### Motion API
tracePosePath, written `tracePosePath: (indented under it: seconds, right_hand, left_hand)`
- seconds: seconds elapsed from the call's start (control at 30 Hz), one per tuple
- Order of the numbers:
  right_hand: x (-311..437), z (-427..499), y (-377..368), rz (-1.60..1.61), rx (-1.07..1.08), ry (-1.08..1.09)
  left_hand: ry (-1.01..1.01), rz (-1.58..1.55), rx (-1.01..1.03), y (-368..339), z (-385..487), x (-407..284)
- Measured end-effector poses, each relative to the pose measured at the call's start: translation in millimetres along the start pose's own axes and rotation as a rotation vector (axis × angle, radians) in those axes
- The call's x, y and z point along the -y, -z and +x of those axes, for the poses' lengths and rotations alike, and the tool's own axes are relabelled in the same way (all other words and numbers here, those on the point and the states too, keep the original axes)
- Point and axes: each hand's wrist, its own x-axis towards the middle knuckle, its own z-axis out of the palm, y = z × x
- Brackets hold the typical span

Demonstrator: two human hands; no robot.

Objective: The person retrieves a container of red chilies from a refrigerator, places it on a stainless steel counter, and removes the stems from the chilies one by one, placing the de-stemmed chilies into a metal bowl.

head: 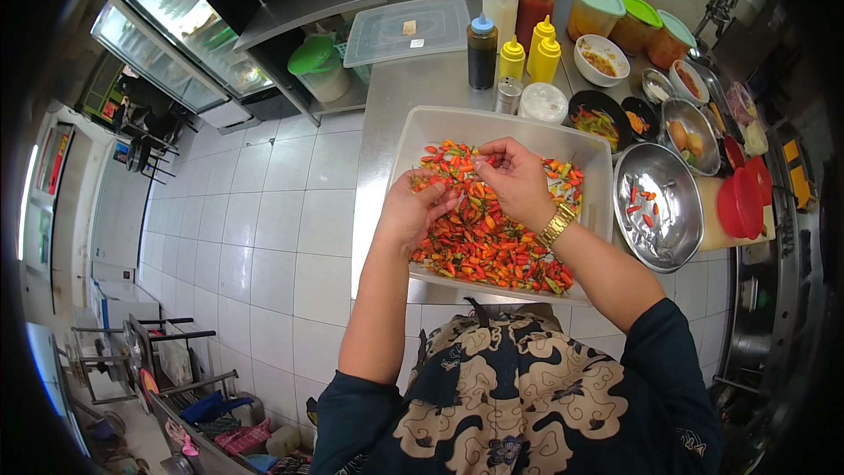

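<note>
A translucent plastic tub (603,178) stands on the steel counter before me, its bottom covered with small red, orange and green chili peppers (481,231). Over its left part, my left hand (419,208) is turned palm inward with fingers curled around some red chilies. My right hand (517,181), with a gold-coloured watch (557,224) on the wrist, pinches a small red chili between thumb and fingertips above the pile. Fingers partly hide both hands' contents. Right of the tub, an oval stainless steel bowl (659,241) holds several loose chilies.
Behind the tub are a shaker (508,95), a white-lidded jar (543,103), yellow squeeze bottles (544,61) and a dark sauce bottle (482,56). A black bowl (580,102) sits close to the tub's back right corner. A red plastic bowl (738,204) rests on a cutting board (711,218).
</note>
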Motion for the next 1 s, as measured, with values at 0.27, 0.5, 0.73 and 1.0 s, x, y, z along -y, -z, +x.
tracePosePath:
  seconds: [0.27, 0.5, 0.73, 1.0]
  right_hand:
    - [10, -16, -14, -0.298, 0.189, 0.143]
    - [24, -14, -8, -0.274, 0.259, 0.038]
    - [58, -23, 20, -0.221, 0.246, 0.111]
    - [94, -64, 87, -0.102, 0.043, -0.035]
  left_hand:
    - [-0.039, -0.020, 0.040, 3, 3, 3]
    - [-0.094, 0.115, 0.130, 3, 4, 3]
    - [-0.081, -0.187, 0.142, -27, -7, 0]
    - [-0.038, -0.243, 0.337, -114, -24, 22]
